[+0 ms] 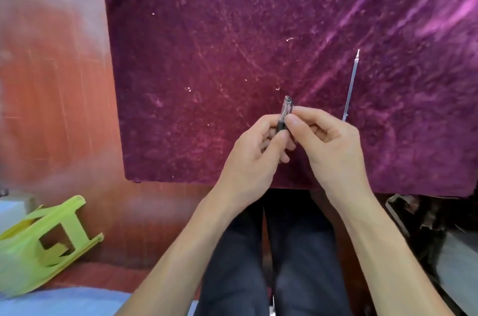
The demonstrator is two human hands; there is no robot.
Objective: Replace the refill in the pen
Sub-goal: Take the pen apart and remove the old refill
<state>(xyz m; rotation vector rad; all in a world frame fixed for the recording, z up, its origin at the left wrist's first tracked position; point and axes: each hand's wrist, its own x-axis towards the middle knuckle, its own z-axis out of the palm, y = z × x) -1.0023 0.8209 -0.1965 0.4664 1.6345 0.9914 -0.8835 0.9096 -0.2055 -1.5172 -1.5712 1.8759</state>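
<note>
Purple velvety cloth (232,43) covers the counter, with a reddish floor to the left where a green plastic stool (44,245) lies tipped on its side.

Both hands meet just above the near edge of the cloth. The left hand (256,144) is closed around the lower, dark part of the pen (284,115), holding it upright so that its clear end points away from the person. The right hand (328,139) pinches the clear section between thumb and forefinger. One hand steadying the body while the other grips the end suits twisting or pulling the two parts, so this looks like the unscrewing or screwing-together step; which of the two cannot be told from here.

On the cloth to the right lies a thin clear refill (350,87), tip pointing away, its near end just behind the right hand and not touched by it. It seems parked within easy reach, either ready to go in or freshly set aside. Whether the pen holds another refill inside is too small to see.

Count: one pen, one loose refill, two hands, one stool.
</note>
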